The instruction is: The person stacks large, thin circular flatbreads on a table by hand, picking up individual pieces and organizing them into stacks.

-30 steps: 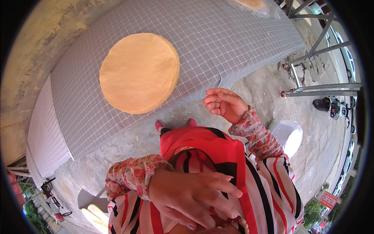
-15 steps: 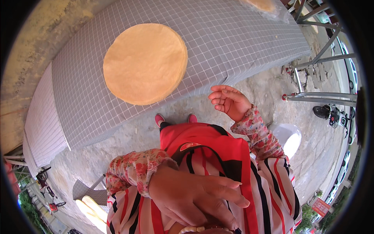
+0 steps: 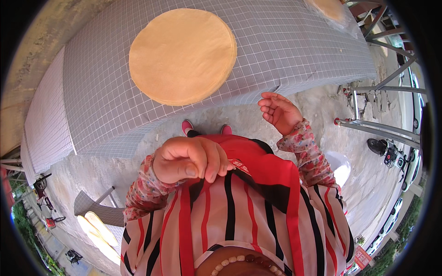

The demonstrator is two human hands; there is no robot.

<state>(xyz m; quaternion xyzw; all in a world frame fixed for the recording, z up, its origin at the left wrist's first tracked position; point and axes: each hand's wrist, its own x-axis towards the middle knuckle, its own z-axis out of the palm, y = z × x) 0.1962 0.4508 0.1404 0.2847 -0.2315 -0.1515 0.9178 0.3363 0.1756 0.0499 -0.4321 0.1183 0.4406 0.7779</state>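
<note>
A thick stack of thin, round, tan flatbread sheets lies flat on a table with a grey checked cloth. My right hand hovers by the cloth's near edge, to the right of the stack. Its fingers are loosely bent and parted, with nothing in them. In front of my chest, my left hand is curled, fingers bent down and thumb tucked close. No object shows in it, and neither hand touches the stack.
At the far right of the table is another tan round piece under clear plastic. Metal frame legs stand to the right. A white rounded object is behind my right arm. Long pale pieces lie at lower left, near a bicycle.
My left hand has moved away from near my neck, forward and left, and its spread fingers have curled in. My right hand has shifted only slightly. The stack appears higher in view.
</note>
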